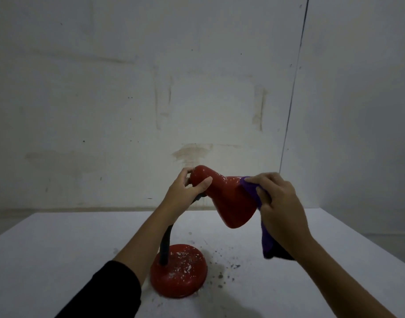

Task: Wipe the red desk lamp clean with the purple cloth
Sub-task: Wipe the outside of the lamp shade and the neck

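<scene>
Progress: midway, I judge | left hand (187,189) grips red desk lamp (229,200) behind shade, lamp standing on table (59,249) | right hand (277,203) pinches purple cloth (251,187) against shade | base (178,269) still speckled, unwiped

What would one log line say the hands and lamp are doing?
left hand: holds lamp top | right hand: presses cloth on shade | base: speckled, on table

Left arm wears a black sleeve (109,292) pushed above the wrist; right forearm (348,283) bare.
</scene>
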